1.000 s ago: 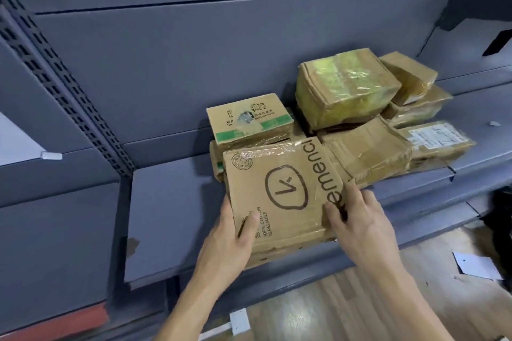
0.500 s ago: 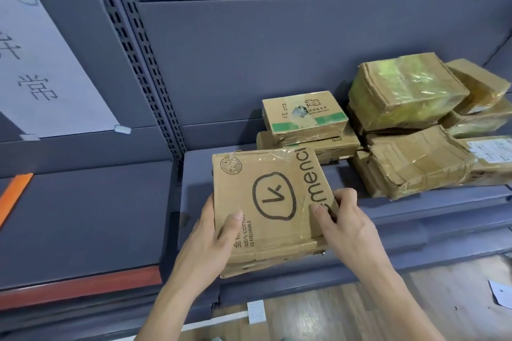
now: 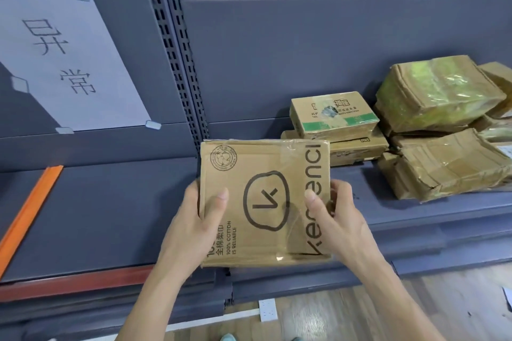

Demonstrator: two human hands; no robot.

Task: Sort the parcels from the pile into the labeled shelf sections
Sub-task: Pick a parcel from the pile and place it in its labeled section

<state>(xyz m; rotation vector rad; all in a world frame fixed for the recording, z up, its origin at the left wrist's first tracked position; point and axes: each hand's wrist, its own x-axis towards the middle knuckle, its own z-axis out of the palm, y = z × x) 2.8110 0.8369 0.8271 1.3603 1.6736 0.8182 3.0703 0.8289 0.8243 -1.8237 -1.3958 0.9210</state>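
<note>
Both hands, left hand [image 3: 194, 219] and right hand [image 3: 336, 219], are gripping the flat brown cardboard parcel [image 3: 263, 202], now carrying it leftward from the pile of taped cardboard boxes [image 3: 432, 130], probably toward the white paper-labelled grey shelf section [image 3: 91, 216].

Your left hand [image 3: 191, 225] and right hand [image 3: 336, 225] grip opposite edges of the flat parcel [image 3: 263, 202], raised before the shelf upright [image 3: 181, 63]; the paper sign [image 3: 63, 58] hangs on the back panel to your left; the parcel pile [image 3: 410, 130] sits on the shelf [image 3: 415, 210] to your right, behind the held parcel; two small boxes [image 3: 333, 116] are stacked at the pile's left end.
</note>
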